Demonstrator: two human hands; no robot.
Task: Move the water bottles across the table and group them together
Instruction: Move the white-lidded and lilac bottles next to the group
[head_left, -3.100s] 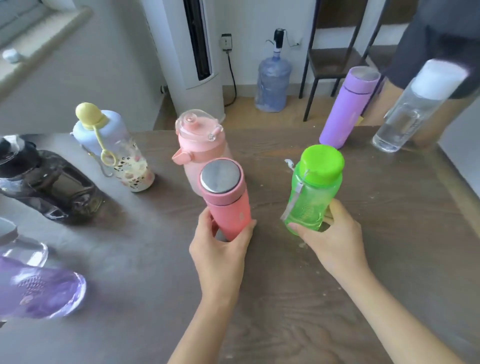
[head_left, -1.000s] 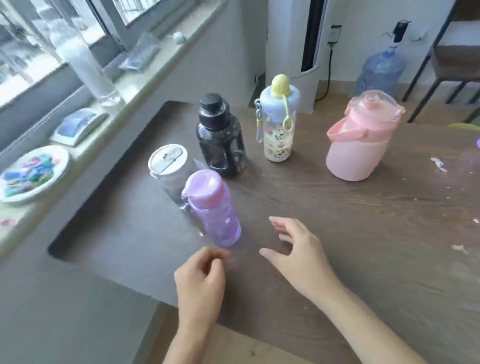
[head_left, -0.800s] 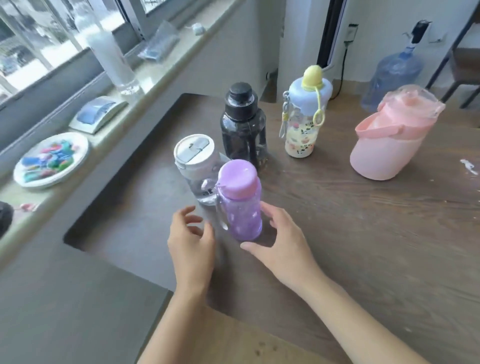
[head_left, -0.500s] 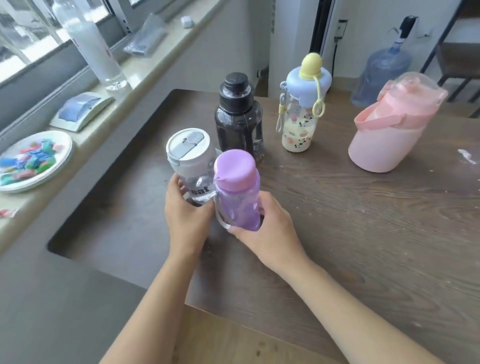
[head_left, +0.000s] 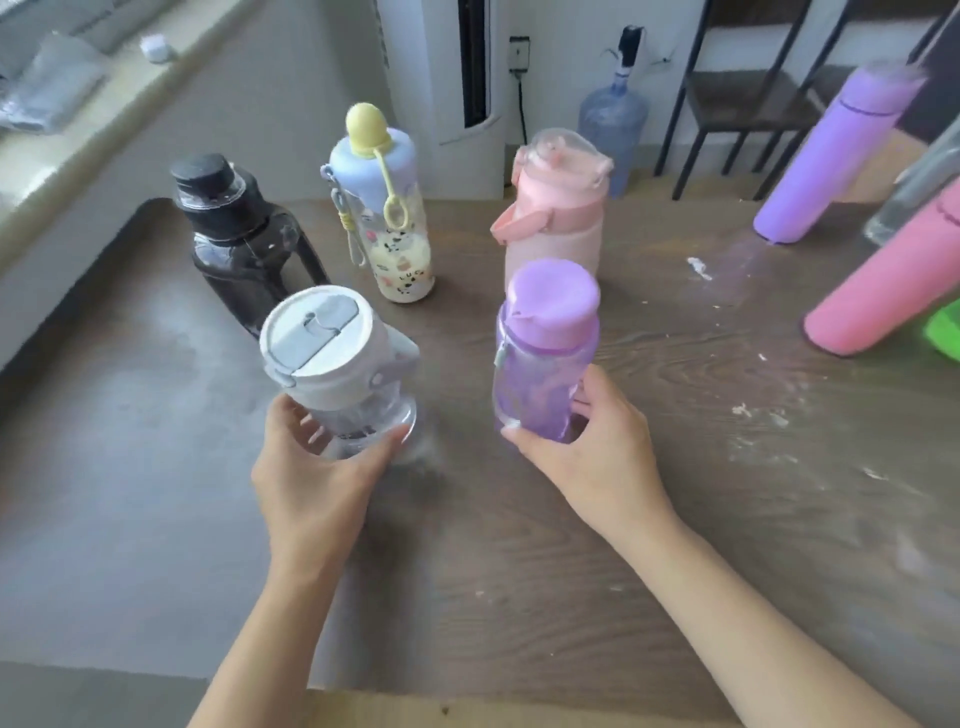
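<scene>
My left hand (head_left: 317, 467) grips a clear bottle with a white flip lid (head_left: 327, 353) near its base. My right hand (head_left: 587, 452) grips a translucent purple bottle (head_left: 543, 343) around its lower half. Both bottles are upright near the middle of the wooden table (head_left: 519, 571), about a hand's width apart. Behind them stand a dark smoky bottle (head_left: 239, 239), a blue-lidded patterned bottle with a yellow cap (head_left: 384, 208) and a large pink jug (head_left: 556, 208). At the right are a lilac flask (head_left: 831, 156), a pink flask (head_left: 888, 291), a green bottle (head_left: 948, 332) and a clear bottle (head_left: 914, 197).
White crumbs lie scattered on the right part of the table. A window sill (head_left: 78, 104) runs along the left. Past the table's far edge stand a white air conditioner (head_left: 447, 67), a blue water jug (head_left: 613, 119) and dark chairs (head_left: 748, 98).
My hands closed on the white-lidded and purple bottles at the table's left end, and both bottles have moved right and apart. The view has swung right, bringing the flasks into sight.
</scene>
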